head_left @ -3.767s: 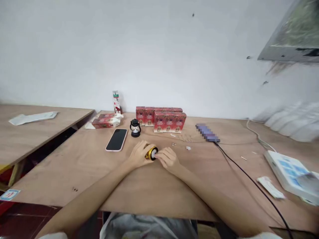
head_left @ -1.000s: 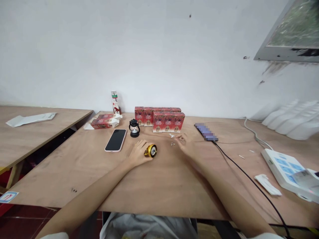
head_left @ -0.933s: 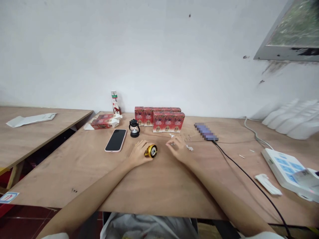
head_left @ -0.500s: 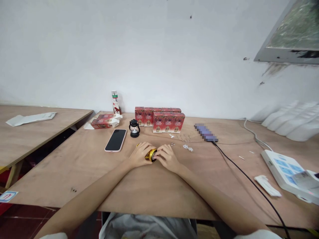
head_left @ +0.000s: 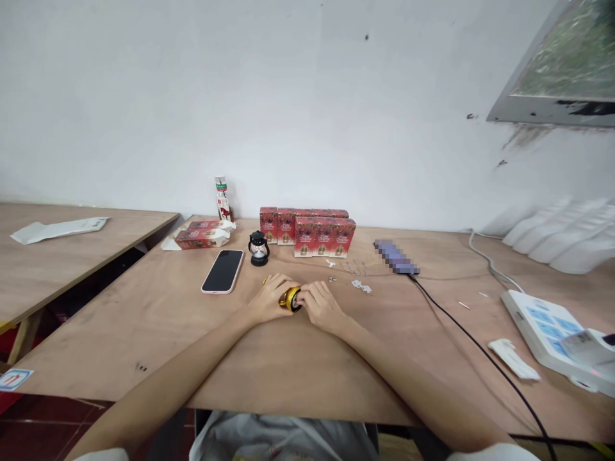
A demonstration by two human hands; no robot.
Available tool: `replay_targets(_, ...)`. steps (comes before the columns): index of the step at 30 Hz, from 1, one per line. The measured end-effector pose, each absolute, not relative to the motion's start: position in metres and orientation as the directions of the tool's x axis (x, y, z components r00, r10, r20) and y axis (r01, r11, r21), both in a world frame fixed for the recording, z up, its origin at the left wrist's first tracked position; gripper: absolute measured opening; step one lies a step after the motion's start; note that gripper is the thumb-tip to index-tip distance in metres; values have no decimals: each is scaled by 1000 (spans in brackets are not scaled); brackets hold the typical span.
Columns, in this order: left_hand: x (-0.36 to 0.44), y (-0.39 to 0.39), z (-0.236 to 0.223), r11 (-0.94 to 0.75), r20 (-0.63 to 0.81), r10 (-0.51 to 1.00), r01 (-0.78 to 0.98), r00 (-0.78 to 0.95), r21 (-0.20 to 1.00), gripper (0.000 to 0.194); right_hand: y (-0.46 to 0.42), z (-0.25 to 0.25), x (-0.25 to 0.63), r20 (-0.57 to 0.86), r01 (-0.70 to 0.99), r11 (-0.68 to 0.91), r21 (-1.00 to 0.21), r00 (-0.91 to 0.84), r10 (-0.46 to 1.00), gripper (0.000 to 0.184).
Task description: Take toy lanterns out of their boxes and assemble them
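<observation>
A small gold lantern point(head_left: 291, 298) lies on its side on the wooden table point(head_left: 298, 358). My left hand point(head_left: 269, 299) is wrapped round its left part and holds it down. My right hand point(head_left: 321, 305) has its fingers pinched against the lantern's right end; what they pinch, if anything, is too small to see. A black toy lantern point(head_left: 259, 248) stands upright just behind the hands. Tiny metal and white bits point(head_left: 360, 285) are scattered to the right of my right hand.
A black phone point(head_left: 223, 271) lies face up at left. Red boxes point(head_left: 317, 233) stand in a row at the back, another red box point(head_left: 202, 235) lies by a tube point(head_left: 223, 199). A black cable point(head_left: 480, 352) runs right, past a white device point(head_left: 552, 330).
My right hand had reached out to the small bits at the right, then came back to the gold lantern's end. My left hand stayed on the lantern.
</observation>
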State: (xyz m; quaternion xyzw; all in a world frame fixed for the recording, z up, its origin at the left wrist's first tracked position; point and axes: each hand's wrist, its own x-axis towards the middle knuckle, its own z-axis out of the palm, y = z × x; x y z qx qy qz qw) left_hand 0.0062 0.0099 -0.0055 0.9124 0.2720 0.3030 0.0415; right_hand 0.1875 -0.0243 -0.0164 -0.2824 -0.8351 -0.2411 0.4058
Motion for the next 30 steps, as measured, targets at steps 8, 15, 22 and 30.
replay_targets(8,8,6,-1,-840,586,538,444,606,313,41,-25,-15,187,871,641,760,104,-427,242,15)
replay_targets(15,7,7,-1,-840,590,538,442,602,315,42,-27,-12,187,874,620,772,139,-443,198,14)
replay_targets(22,11,4,-2,-836,607,546,428,578,344,42,-24,-19,186,869,590,801,105,-445,214,14)
replay_targets(30,11,4,-2,-833,612,552,408,566,374,43,-22,-17,187,864,568,813,130,-467,189,11)
